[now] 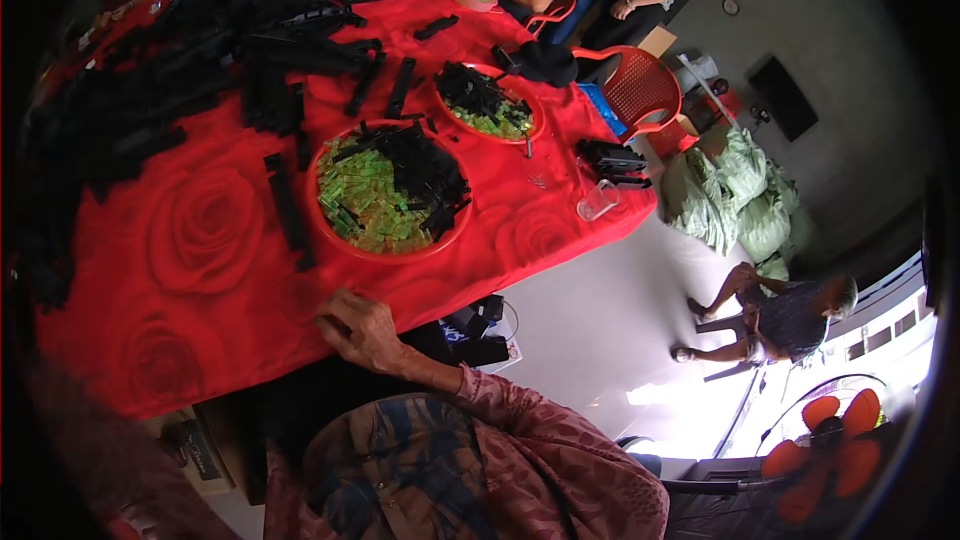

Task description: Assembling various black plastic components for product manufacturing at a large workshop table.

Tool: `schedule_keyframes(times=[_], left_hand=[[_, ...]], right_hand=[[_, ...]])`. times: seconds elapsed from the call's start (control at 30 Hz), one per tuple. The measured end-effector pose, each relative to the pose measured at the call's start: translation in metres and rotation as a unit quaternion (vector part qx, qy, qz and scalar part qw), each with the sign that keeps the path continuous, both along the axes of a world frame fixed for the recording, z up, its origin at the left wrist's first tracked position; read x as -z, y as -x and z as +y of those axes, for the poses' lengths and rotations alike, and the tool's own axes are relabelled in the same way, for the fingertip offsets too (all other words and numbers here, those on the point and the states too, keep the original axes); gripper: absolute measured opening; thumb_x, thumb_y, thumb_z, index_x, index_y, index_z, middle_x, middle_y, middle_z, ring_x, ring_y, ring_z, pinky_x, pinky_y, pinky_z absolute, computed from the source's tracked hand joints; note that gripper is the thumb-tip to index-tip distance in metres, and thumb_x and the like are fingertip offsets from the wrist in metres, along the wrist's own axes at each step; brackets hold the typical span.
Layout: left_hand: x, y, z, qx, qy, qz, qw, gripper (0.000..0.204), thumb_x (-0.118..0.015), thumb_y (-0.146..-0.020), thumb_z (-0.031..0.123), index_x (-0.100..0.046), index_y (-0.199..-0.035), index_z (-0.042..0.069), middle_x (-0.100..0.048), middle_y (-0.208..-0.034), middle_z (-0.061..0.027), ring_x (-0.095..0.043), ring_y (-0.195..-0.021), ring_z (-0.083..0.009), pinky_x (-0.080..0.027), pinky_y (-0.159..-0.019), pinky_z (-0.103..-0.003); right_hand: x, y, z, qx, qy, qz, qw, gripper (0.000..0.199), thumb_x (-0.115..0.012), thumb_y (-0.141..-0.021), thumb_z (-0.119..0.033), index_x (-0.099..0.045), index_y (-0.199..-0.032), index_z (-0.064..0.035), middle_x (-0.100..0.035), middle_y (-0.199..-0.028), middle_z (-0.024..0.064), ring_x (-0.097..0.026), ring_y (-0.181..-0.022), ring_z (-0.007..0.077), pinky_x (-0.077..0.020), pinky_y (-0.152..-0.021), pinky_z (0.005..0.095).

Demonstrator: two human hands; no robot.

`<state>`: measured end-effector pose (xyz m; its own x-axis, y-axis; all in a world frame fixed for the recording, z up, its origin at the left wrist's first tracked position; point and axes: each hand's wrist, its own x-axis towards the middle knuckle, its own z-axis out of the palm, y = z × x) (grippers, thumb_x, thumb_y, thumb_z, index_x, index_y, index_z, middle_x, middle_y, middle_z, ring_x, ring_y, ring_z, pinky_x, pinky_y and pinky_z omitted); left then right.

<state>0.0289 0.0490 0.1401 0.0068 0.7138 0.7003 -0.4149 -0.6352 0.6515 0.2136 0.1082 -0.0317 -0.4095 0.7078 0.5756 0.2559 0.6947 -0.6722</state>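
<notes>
My right hand (362,328) rests at the near edge of a table with a red rose-patterned cloth (210,310). Its fingers are curled in, and nothing shows in them. My left hand is out of sight; only a dim sleeve shows at lower left. Beyond the right hand stands an orange-red basin (400,256) filled with small green-yellow pieces (365,195) and black pieces (425,165). Left of this basin lies a long black strip (286,208). A second basin (544,118) with similar contents sits farther back.
Black strips (150,90) are heaped over the table's far left. Near the right corner are a clear cup (598,200) and black blocks (610,160). Beyond stand a red chair (640,85), pale sacks (740,180), seated people and a fan (826,440).
</notes>
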Motion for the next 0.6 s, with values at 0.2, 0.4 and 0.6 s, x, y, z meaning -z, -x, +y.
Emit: schedule_keyframes(times=[0.2, 0.4, 0.6], left_hand=[[0.013, 0.0, -0.002, -0.016, 0.001, -0.062, 0.998, 0.025, -0.062, -0.087, 0.008, -0.06, -0.105, -0.011, -0.065, -0.092, -0.0212, -0.066, -0.073, -0.0261, -0.053, -0.065, -0.03], [0.018, 0.005, -0.002, -0.032, 0.002, -0.104, 0.994, 0.024, -0.062, -0.087, 0.007, -0.06, -0.104, -0.01, -0.065, -0.091, -0.0205, -0.066, -0.073, -0.0257, -0.052, -0.064, -0.03], [0.025, 0.004, -0.003, -0.045, 0.007, -0.153, 0.987, 0.023, -0.061, -0.087, 0.007, -0.061, -0.104, -0.01, -0.064, -0.09, -0.0198, -0.065, -0.073, -0.0252, -0.052, -0.064, -0.029]], right_hand=[[0.0, 0.0, -0.001, 0.009, -0.003, -0.011, 1.0, 0.015, -0.069, -0.078, -0.006, -0.063, -0.091, -0.005, -0.061, -0.085, 0.0105, -0.062, -0.068, 0.0308, -0.0499, -0.058, 0.0401], [-0.003, -0.001, -0.002, 0.008, -0.001, -0.012, 1.0, 0.018, -0.071, -0.077, -0.002, -0.063, -0.093, -0.0049, -0.062, -0.085, 0.0112, -0.064, -0.069, 0.0312, -0.05, -0.057, 0.0392], [-0.002, -0.001, -0.003, 0.004, -0.008, -0.014, 1.0, 0.017, -0.071, -0.077, -0.002, -0.063, -0.092, -0.0048, -0.062, -0.085, 0.0115, -0.064, -0.07, 0.0313, -0.0494, -0.057, 0.0395]])
